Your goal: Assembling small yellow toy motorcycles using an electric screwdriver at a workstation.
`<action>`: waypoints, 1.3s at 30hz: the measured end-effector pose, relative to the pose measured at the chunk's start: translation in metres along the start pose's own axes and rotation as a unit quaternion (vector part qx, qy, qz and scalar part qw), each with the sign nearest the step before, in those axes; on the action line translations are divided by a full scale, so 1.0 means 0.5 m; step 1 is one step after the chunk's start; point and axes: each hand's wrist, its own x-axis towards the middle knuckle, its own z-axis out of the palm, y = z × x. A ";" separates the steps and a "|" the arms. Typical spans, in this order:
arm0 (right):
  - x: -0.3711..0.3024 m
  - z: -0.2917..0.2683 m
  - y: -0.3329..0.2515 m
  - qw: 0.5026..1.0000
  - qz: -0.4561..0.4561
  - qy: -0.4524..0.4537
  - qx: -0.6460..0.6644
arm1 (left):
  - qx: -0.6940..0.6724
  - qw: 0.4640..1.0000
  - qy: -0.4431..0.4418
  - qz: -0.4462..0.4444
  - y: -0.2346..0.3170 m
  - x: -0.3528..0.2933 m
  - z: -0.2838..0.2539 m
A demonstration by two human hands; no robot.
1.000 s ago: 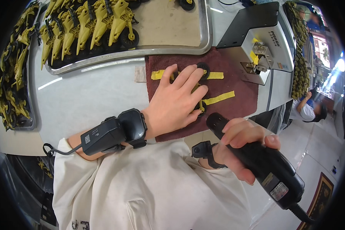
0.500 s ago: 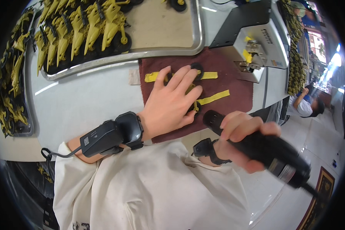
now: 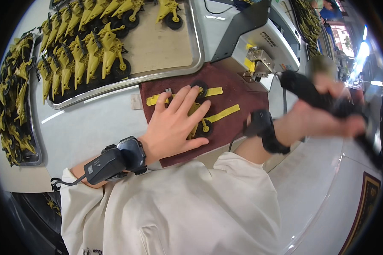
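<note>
My left hand [image 3: 172, 121] lies with fingers spread over a yellow toy motorcycle body [image 3: 194, 130] on a maroon cloth [image 3: 253, 100]. The palm and fingers hide most of the toy; a black wheel [image 3: 199, 88] shows past the fingertips and another [image 3: 205, 127] beside the thumb. Yellow strips [image 3: 224, 113] lie on the cloth by it. Up at the right, off the cloth, my right hand [image 3: 312, 121] is closed round a black corded power screwdriver [image 3: 301, 88]. Motion smears this hand and the tool's rear.
A metal tray [image 3: 166, 59] of yellow toy motorcycle bodies stands beyond the cloth. Another loaded tray [image 3: 39, 146] is at far left. A grey-white machine with a metal fixture [image 3: 259, 61] stands beyond the cloth at right. A small pale block [image 3: 136, 102] sits left of the cloth.
My right hand has swung up and to the right with the screwdriver, away from the cloth. The left hand stays on the toy. The whole view has shifted somewhat.
</note>
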 end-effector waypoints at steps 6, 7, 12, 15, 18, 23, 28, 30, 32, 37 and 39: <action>-0.067 -0.001 -0.013 0.970 0.168 -0.149 0.091 | 0.029 0.999 -0.024 0.028 -0.021 -0.011 -0.004; -0.088 -0.017 -0.031 0.953 0.204 -0.180 0.136 | 0.030 0.998 -0.023 0.042 -0.024 -0.016 -0.003; -0.184 -0.042 -0.078 0.905 0.125 -0.292 0.281 | 0.037 0.999 -0.029 0.005 -0.023 -0.021 0.003; -0.219 -0.028 -0.092 0.881 0.141 -0.321 0.319 | 0.020 0.999 -0.028 0.008 -0.028 -0.025 0.002; -0.238 -0.018 -0.107 0.899 0.131 -0.315 0.276 | 0.013 0.999 -0.034 0.009 -0.029 -0.027 0.001; -0.255 -0.020 -0.100 0.895 0.128 -0.344 0.254 | 0.001 1.000 -0.016 0.012 -0.032 -0.032 0.008; -0.285 0.003 -0.091 0.906 0.184 -0.341 0.170 | 0.006 1.000 -0.014 0.017 -0.036 -0.039 0.011; -0.286 0.001 -0.091 0.915 0.140 -0.321 0.199 | 0.011 1.000 -0.022 0.013 -0.037 -0.037 0.014; -0.274 -0.002 -0.096 0.921 0.077 -0.303 0.232 | -0.005 1.000 0.001 0.027 -0.038 -0.033 0.015; -0.258 0.001 -0.096 0.901 0.098 -0.331 0.262 | 0.004 1.000 0.001 0.019 -0.037 -0.035 0.016; -0.275 0.010 -0.092 0.928 0.098 -0.312 0.177 | 0.005 1.000 -0.001 0.017 -0.038 -0.036 0.015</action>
